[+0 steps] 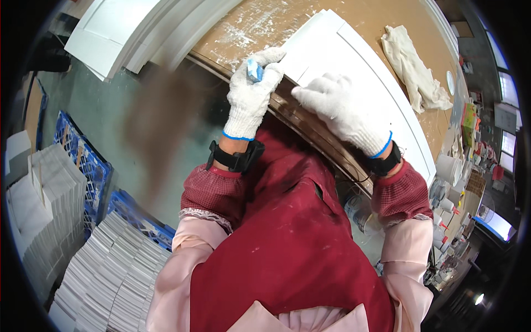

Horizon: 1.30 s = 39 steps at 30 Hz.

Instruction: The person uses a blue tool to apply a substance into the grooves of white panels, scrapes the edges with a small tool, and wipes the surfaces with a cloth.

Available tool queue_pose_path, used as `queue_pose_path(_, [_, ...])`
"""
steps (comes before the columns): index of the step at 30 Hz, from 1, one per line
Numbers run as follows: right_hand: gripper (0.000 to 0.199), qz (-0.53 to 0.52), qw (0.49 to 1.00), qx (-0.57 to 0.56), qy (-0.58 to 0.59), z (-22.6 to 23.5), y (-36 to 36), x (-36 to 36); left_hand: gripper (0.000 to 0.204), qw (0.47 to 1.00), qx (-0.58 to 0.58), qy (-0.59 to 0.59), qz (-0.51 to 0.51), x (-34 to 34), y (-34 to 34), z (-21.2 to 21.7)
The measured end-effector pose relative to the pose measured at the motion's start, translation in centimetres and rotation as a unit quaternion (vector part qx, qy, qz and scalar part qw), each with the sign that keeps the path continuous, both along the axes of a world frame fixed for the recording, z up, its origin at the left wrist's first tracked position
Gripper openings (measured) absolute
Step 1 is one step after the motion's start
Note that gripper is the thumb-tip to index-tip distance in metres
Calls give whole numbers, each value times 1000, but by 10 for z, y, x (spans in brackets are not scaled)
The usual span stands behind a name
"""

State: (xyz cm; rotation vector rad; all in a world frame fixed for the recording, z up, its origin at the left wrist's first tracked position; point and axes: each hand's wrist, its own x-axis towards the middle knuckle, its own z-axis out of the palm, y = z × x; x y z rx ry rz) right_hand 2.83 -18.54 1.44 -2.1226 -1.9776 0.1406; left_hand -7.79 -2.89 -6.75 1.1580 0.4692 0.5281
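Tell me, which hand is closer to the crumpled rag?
The right hand. It rests flat on the white panel, on the same side as the rag though apart from it. The left hand grips a blue block at the panel's corner, farther away.

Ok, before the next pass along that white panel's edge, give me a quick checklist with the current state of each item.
1. Left hand grips the small blue block: ok.
2. Block sits at the near edge of the white panel: ok.
3. Right hand lies flat on the panel, bracing it: ok.
4. Both gloves on: ok.
5. Panel rests fully on the brown worktable: cannot tell, the near edge is hidden by the hands.
6. Crumpled cloth lies clear of the panel: ok.
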Motion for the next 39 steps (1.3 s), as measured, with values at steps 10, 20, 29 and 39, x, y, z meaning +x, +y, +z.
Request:
queue_pose_path(10, [38, 137, 983, 93, -74, 6, 26, 36, 30, 998, -52, -42, -1, -1, -1, -3])
queue_pose_path(20, [44, 180, 979, -66, -76, 22, -33, 39, 23, 997, -40, -40, 45, 0, -7, -2])
queue_pose_path(29, [41, 62, 988, -112, 81, 55, -33, 56, 15, 856, 471, -38, 211, -5, -10, 15])
queue_pose_path(39, [27, 25, 993, 16, 114, 21, 53, 67, 33, 778, 599, -166, -90, -1, -89, 31])
